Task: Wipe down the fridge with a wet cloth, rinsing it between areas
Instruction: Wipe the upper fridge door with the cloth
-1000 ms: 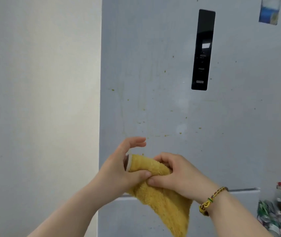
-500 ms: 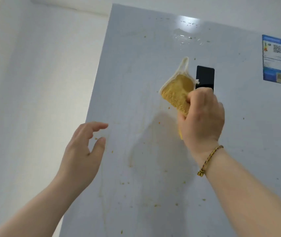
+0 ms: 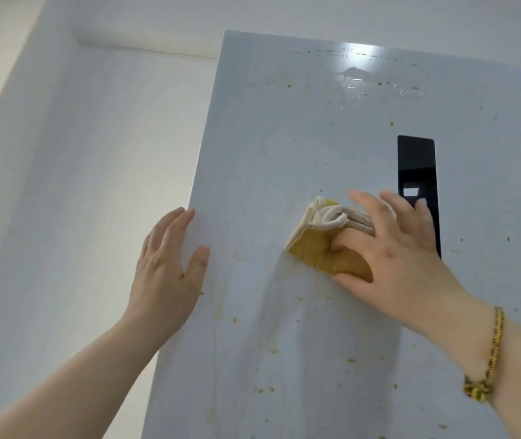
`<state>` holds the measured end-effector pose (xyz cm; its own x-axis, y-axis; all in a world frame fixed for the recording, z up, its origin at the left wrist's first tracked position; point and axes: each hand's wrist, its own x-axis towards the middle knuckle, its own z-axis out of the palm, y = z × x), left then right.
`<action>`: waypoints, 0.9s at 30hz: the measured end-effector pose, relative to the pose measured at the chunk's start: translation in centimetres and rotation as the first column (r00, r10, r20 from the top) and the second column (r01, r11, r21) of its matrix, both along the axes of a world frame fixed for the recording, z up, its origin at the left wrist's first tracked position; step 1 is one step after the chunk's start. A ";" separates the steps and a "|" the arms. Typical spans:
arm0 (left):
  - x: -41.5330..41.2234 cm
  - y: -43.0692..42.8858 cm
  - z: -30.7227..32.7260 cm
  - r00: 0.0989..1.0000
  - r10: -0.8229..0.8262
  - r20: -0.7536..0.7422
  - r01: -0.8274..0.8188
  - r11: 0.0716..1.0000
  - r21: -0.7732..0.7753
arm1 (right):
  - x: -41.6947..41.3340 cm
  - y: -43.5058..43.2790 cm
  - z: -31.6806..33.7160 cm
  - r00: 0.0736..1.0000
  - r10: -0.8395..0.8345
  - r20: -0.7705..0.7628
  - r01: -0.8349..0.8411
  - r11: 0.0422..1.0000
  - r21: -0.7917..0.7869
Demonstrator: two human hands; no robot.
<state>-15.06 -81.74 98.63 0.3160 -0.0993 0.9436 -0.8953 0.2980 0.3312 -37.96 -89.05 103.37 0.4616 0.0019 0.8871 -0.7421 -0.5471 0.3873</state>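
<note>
A folded mustard-yellow cloth (image 3: pixel 322 259) with cream edging sits mid-door under the spread right hand (image 3: pixel 405 258); the left hand (image 3: pixel 167 267) lies flat at the speckled pale fridge (image 3: pixel 284 137) edge, beside a white wall (image 3: pixel 94 185).

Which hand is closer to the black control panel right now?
Right. The right hand, pressing the cloth, overlaps the lower part of the black control panel; the left hand rests at the left edge of the fridge door.

Fuzzy terry cloth (image 3: pixel 322 251); smooth, glossy, speckled fridge door (image 3: pixel 284 137).
</note>
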 end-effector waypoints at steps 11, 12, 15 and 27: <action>0.9 -1.7 1.0 0.962 -0.265 -0.068 0.260 0.963 -0.066 | 3.4 0.4 5.5 0.892 0.367 0.262 -0.284 0.908 -0.308; 0.9 -1.8 1.0 0.957 -0.282 -0.068 0.277 0.958 -0.079 | 4.2 1.0 7.3 0.876 0.364 0.316 -0.293 0.922 -0.251; 1.2 -2.0 0.8 0.958 -0.281 -0.061 0.274 0.957 -0.096 | 6.9 1.3 10.7 0.901 0.155 0.406 -0.148 0.988 -0.047; 1.7 -2.8 0.5 0.965 -0.261 -0.037 0.258 0.963 -0.082 | 8.6 1.6 16.5 0.973 0.057 0.222 -0.038 0.995 -0.089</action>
<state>-13.33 -84.49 99.10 0.3327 -0.1125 0.9363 -0.7680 0.5439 0.3383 -29.40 -87.50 119.88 0.2490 0.0981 0.9635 -0.7889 -0.5565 0.2605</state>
